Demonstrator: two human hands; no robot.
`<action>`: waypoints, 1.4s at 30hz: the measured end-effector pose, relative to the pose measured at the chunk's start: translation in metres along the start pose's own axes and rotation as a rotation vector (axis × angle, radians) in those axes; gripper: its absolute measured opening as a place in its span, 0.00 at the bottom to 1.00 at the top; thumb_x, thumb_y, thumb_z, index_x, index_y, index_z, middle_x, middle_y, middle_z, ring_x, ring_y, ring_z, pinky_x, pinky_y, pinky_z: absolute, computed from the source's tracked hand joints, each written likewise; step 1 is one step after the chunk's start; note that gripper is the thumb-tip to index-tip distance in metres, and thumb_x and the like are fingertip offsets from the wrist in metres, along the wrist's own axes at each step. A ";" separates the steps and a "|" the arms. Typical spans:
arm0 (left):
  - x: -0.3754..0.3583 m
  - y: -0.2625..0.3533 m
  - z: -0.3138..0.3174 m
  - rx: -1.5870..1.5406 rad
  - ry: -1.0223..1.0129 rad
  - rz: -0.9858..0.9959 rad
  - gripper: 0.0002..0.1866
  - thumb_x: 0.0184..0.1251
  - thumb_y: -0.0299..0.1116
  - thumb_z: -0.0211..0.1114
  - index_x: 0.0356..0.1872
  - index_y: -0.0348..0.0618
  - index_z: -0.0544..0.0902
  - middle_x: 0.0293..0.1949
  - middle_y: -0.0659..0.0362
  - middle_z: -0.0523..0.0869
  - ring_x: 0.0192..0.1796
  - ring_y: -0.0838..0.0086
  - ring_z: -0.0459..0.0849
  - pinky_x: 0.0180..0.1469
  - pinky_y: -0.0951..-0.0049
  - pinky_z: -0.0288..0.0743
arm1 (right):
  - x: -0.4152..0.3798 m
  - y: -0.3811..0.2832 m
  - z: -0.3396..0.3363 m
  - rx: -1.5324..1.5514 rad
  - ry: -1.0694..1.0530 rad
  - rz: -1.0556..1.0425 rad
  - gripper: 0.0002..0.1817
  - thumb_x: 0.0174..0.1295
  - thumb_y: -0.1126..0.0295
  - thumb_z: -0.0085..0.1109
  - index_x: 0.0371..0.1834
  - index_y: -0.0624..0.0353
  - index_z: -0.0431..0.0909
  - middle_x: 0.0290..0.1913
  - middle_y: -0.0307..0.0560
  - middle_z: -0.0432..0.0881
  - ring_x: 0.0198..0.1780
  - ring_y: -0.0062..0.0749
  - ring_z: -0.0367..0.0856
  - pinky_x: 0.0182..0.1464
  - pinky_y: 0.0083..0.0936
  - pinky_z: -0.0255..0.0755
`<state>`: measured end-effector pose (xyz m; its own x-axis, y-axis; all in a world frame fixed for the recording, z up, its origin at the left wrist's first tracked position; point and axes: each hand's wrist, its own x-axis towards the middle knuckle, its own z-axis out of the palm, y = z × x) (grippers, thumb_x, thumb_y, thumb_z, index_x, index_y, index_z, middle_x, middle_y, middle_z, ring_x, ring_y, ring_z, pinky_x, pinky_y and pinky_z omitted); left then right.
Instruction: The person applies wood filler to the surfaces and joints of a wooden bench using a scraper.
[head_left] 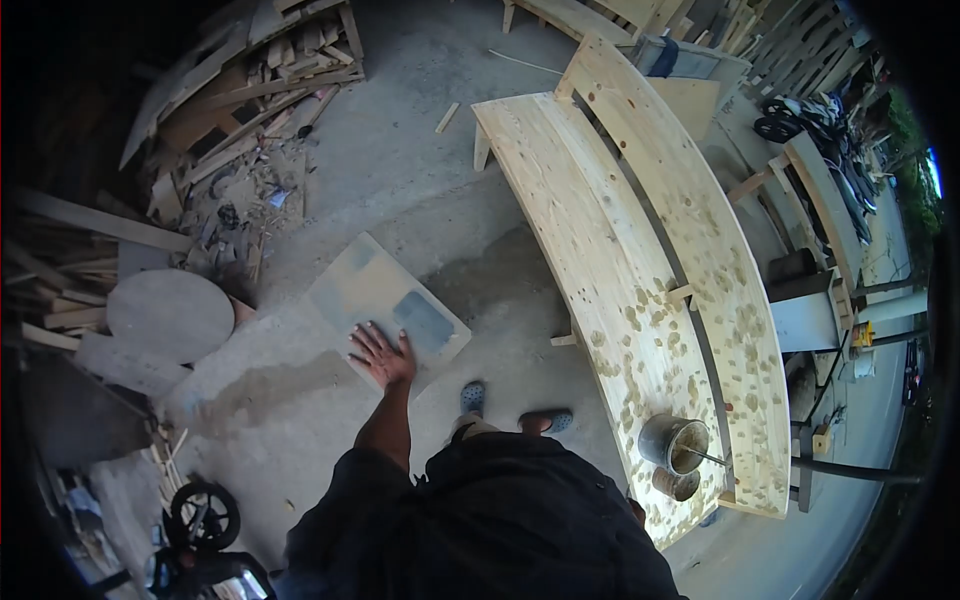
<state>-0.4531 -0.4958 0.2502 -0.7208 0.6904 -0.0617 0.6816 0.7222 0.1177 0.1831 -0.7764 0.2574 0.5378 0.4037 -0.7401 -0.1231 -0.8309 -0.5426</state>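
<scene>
My left hand [381,355] hangs out in front of me with its fingers spread and nothing in it, above a flat grey board [385,300] lying on the concrete floor. My right hand is hidden behind my dark shirt at the lower right. To my right stands a long curved wooden bench [600,260] covered in patches of pale filler. A metal tin [672,443] with a stick in it rests on the near end of the bench seat, with a smaller tin [677,484] beside it.
Scrap timber is heaped at the upper left [250,90], with a round wooden disc [170,315] on the floor. A wheeled tool [205,515] sits at the lower left. Motorbikes [820,125] and wooden frames stand beyond the bench.
</scene>
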 end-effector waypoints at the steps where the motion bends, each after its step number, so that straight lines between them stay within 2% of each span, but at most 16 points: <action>1: -0.001 -0.001 -0.001 0.009 -0.011 -0.043 0.42 0.72 0.62 0.40 0.78 0.43 0.50 0.80 0.47 0.41 0.81 0.51 0.36 0.75 0.36 0.26 | 0.045 0.046 -0.021 -0.042 -0.017 -0.001 0.14 0.68 0.69 0.53 0.55 0.60 0.78 0.30 0.43 0.80 0.26 0.29 0.78 0.30 0.27 0.74; 2: 0.000 0.000 -0.002 0.005 0.005 -0.017 0.42 0.73 0.61 0.40 0.78 0.43 0.50 0.80 0.48 0.41 0.81 0.50 0.35 0.75 0.36 0.25 | 0.083 0.070 -0.039 -0.030 -0.121 -0.057 0.13 0.68 0.69 0.52 0.52 0.61 0.80 0.31 0.41 0.79 0.29 0.26 0.76 0.34 0.25 0.71; 3: 0.000 -0.001 -0.001 0.001 0.020 0.015 0.42 0.73 0.61 0.40 0.78 0.43 0.50 0.80 0.48 0.41 0.81 0.50 0.35 0.75 0.37 0.25 | 0.073 0.048 -0.044 -0.327 -0.161 -0.133 0.12 0.68 0.68 0.52 0.45 0.62 0.82 0.30 0.40 0.79 0.30 0.23 0.74 0.35 0.26 0.70; 11: 0.004 -0.007 -0.001 0.004 -0.016 0.110 0.39 0.74 0.59 0.38 0.79 0.47 0.49 0.80 0.48 0.39 0.81 0.50 0.35 0.75 0.35 0.22 | 0.063 -0.004 -0.034 -0.495 -0.181 -0.186 0.11 0.68 0.67 0.51 0.38 0.61 0.82 0.27 0.39 0.77 0.29 0.21 0.72 0.33 0.26 0.67; 13: 0.004 -0.008 0.002 0.008 -0.012 0.113 0.39 0.74 0.59 0.38 0.79 0.47 0.49 0.80 0.49 0.39 0.81 0.51 0.35 0.75 0.35 0.22 | 0.054 -0.018 -0.022 -0.626 -0.059 -0.524 0.11 0.68 0.66 0.52 0.34 0.61 0.79 0.25 0.37 0.74 0.27 0.20 0.69 0.32 0.25 0.65; 14: 0.004 -0.008 0.003 0.012 -0.009 0.121 0.39 0.74 0.59 0.38 0.79 0.47 0.49 0.80 0.49 0.39 0.81 0.51 0.35 0.75 0.35 0.22 | 0.047 -0.029 -0.017 -0.630 -0.061 -0.524 0.11 0.68 0.66 0.52 0.34 0.61 0.79 0.25 0.37 0.74 0.27 0.20 0.69 0.32 0.25 0.65; 16: 0.004 -0.007 -0.001 0.015 -0.017 0.138 0.39 0.74 0.59 0.38 0.79 0.47 0.49 0.80 0.49 0.39 0.81 0.51 0.34 0.75 0.35 0.22 | 0.038 -0.045 -0.013 -0.549 -0.147 -0.365 0.12 0.68 0.64 0.52 0.37 0.63 0.80 0.25 0.38 0.76 0.27 0.21 0.69 0.32 0.26 0.65; 20: 0.006 -0.008 -0.007 0.024 -0.032 0.209 0.40 0.73 0.59 0.38 0.79 0.46 0.49 0.80 0.49 0.39 0.81 0.52 0.34 0.75 0.35 0.23 | 0.040 -0.048 -0.015 -0.501 -0.185 -0.255 0.13 0.67 0.63 0.53 0.39 0.64 0.80 0.26 0.40 0.78 0.27 0.23 0.70 0.31 0.27 0.66; 25: 0.007 -0.011 -0.006 0.012 -0.003 0.265 0.41 0.73 0.60 0.40 0.79 0.45 0.50 0.80 0.47 0.41 0.81 0.51 0.36 0.75 0.35 0.24 | 0.031 -0.049 -0.020 -0.659 -0.109 -0.390 0.14 0.68 0.63 0.53 0.40 0.63 0.81 0.27 0.40 0.79 0.26 0.22 0.70 0.29 0.27 0.65; 32: 0.008 -0.013 -0.007 -0.029 0.011 0.314 0.41 0.72 0.61 0.41 0.78 0.44 0.51 0.80 0.46 0.42 0.81 0.51 0.37 0.75 0.34 0.25 | 0.038 -0.054 -0.020 -0.698 -0.149 -0.477 0.13 0.68 0.64 0.53 0.40 0.63 0.81 0.27 0.40 0.79 0.25 0.22 0.70 0.29 0.26 0.65; 40: 0.008 -0.014 -0.002 -0.047 0.015 0.326 0.39 0.74 0.59 0.40 0.78 0.47 0.52 0.80 0.49 0.43 0.81 0.52 0.37 0.75 0.35 0.25 | 0.038 -0.038 -0.031 -0.686 -0.124 -0.574 0.13 0.69 0.64 0.52 0.41 0.63 0.82 0.28 0.39 0.80 0.25 0.21 0.70 0.28 0.26 0.65; 41: 0.009 -0.015 -0.001 -0.045 0.025 0.311 0.38 0.74 0.58 0.40 0.78 0.47 0.52 0.80 0.49 0.43 0.81 0.52 0.37 0.75 0.36 0.25 | 0.045 -0.037 -0.034 -0.531 -0.171 -0.264 0.15 0.69 0.64 0.52 0.48 0.62 0.83 0.31 0.41 0.83 0.26 0.23 0.75 0.29 0.26 0.68; 42: 0.009 -0.014 0.000 -0.044 0.032 0.305 0.37 0.75 0.58 0.39 0.79 0.48 0.52 0.80 0.49 0.43 0.81 0.52 0.37 0.75 0.36 0.25 | 0.049 -0.029 -0.036 -0.423 -0.100 -0.234 0.16 0.70 0.63 0.54 0.51 0.62 0.82 0.31 0.42 0.83 0.28 0.25 0.80 0.30 0.25 0.70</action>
<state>-0.4689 -0.4994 0.2480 -0.4877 0.8729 0.0144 0.8617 0.4787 0.1685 0.2427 -0.7462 0.2511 0.4253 0.6156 -0.6634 0.3519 -0.7878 -0.5055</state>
